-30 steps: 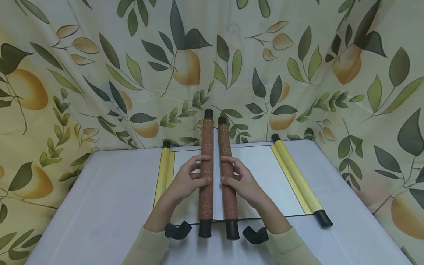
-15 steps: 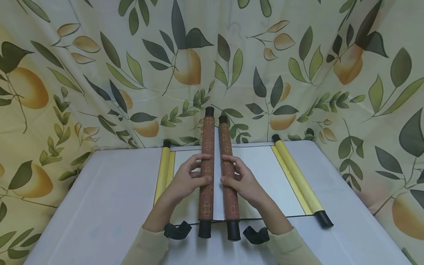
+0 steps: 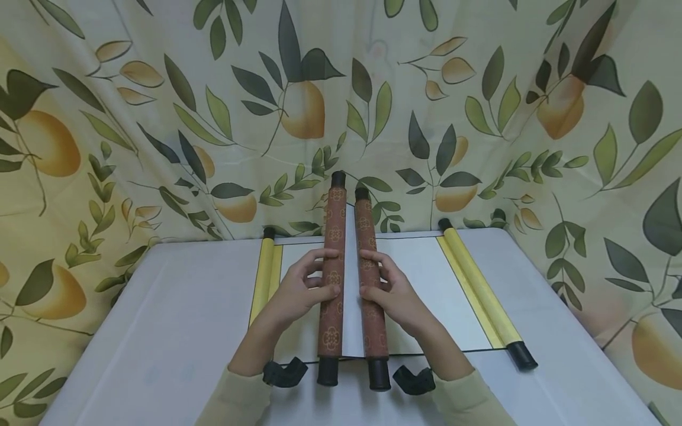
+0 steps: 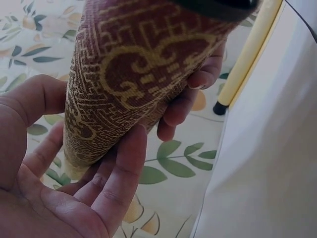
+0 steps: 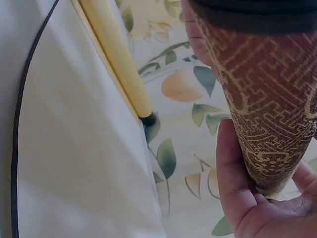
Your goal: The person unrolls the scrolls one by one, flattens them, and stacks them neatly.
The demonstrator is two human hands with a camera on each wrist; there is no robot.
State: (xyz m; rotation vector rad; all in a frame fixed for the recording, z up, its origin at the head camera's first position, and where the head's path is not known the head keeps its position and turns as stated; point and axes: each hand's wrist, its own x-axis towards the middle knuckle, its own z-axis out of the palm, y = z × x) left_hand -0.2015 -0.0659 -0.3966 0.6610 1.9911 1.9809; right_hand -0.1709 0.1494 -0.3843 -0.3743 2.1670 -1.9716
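Note:
Two brown scroll rollers with gold patterning and black end caps stand side by side in the head view, tilted, far ends raised. My left hand (image 3: 305,291) grips the left roller (image 3: 333,278), thumb and fingers around it. Around the right roller (image 3: 367,236) curls my right hand (image 3: 395,299) in the same way. A strip of white sheet (image 3: 353,319) shows between the rollers. Both wrist views show the patterned cloth close up: the left roller (image 4: 138,74) and the right roller (image 5: 272,99), each held in fingers that are partly hidden behind it.
Beneath lies an unrolled white scroll sheet (image 3: 426,290) with a yellow roller (image 3: 262,278) on its left and another yellow roller (image 3: 482,290) on its right. It rests on a white table (image 3: 186,307). A fruit-patterned curtain (image 3: 213,106) hangs behind.
The right hand has shifted slightly right with its roller, and the gap between the two rollers has widened a little. The left hand has barely moved. The yellow rollers stay in place.

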